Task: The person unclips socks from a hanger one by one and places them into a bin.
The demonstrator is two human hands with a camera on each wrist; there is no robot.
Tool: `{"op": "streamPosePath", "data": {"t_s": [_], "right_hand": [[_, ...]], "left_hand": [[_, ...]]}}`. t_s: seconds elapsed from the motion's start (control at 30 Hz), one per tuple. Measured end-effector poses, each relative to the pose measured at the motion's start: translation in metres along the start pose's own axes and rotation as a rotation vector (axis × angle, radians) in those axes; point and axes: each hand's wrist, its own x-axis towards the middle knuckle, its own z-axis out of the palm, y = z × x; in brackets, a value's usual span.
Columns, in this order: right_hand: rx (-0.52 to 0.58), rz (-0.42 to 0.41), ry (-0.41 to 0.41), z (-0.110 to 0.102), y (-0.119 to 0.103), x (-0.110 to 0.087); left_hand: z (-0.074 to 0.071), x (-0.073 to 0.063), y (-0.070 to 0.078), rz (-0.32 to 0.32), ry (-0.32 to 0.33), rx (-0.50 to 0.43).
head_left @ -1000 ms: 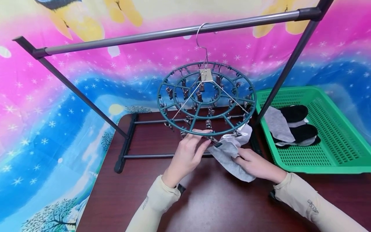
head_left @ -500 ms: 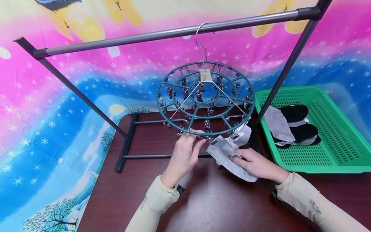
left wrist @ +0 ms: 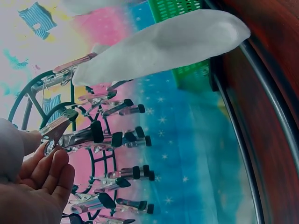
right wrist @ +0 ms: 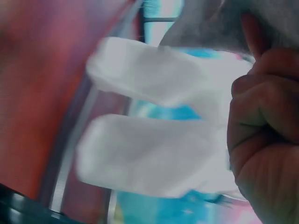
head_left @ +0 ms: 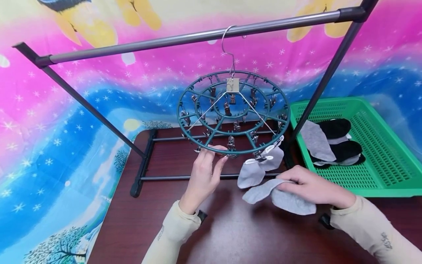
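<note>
A round dark green clip hanger [head_left: 215, 131] hangs with several metal clips around its rings. At its front rim my left hand [head_left: 204, 174] pinches a metal clip [left wrist: 57, 129] between thumb and fingers; the clip has no sock in it. My right hand [head_left: 314, 187] grips a folded grey sock [head_left: 293, 203], which droops in two parts below and left of the fingers. Two light grey socks, a nearer sock [head_left: 251, 175] and a farther sock [head_left: 273, 160], hang by their white-edged cuffs from clips at the front right rim. In the right wrist view they look nearly white.
A grey metal rack [head_left: 184, 38] carries the hanger by its hook and stands on a dark red table [head_left: 230, 234]. At the right, a green basket [head_left: 389, 157] holds several grey and black socks [head_left: 319, 143]. A colourful printed cloth [head_left: 92, 84] covers the background.
My right hand has drawn the grey sock away from the front clips, right and slightly down, uncovering the nearer hanging sock. My left hand has shifted slightly left, and the hanger has turned a little.
</note>
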Motion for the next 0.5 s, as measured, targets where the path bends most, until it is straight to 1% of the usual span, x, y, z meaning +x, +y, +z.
{"op": "streamPosePath", "data": {"t_s": [0.03, 0.1, 0.13, 0.17, 0.23, 0.3, 0.37, 0.47, 0.5], "right_hand": [[0.011, -0.035, 0.013, -0.007, -0.003, -0.002], [0.032, -0.065, 0.057, -0.022, -0.008, -0.008], [0.044, -0.06, 0.09, -0.03, -0.01, -0.011], [0.042, -0.034, 0.144, -0.037, -0.013, -0.015], [0.049, 0.06, 0.26, -0.053, -0.017, -0.024], [0.109, 0.185, 0.366, -0.069, -0.017, -0.032], [0.169, 0.326, 0.489, -0.085, -0.015, -0.037], [0.223, 0.525, 0.601, -0.114, -0.004, -0.04], [0.214, 0.595, 0.628, -0.123, 0.001, -0.04]], "left_hand": [[-0.001, 0.0, 0.0, -0.003, -0.001, -0.002], [-0.002, 0.0, 0.001, -0.009, -0.003, -0.007], [-0.002, 0.0, 0.001, -0.013, -0.003, -0.007], [-0.002, 0.0, 0.001, -0.019, -0.003, -0.008], [-0.003, -0.001, 0.001, -0.03, -0.003, -0.012], [-0.004, -0.002, 0.001, -0.04, -0.007, -0.014], [-0.005, -0.003, 0.001, -0.047, -0.012, -0.018], [-0.005, -0.003, 0.001, -0.053, -0.016, -0.027], [-0.005, -0.003, 0.001, -0.054, -0.015, -0.029]]}}
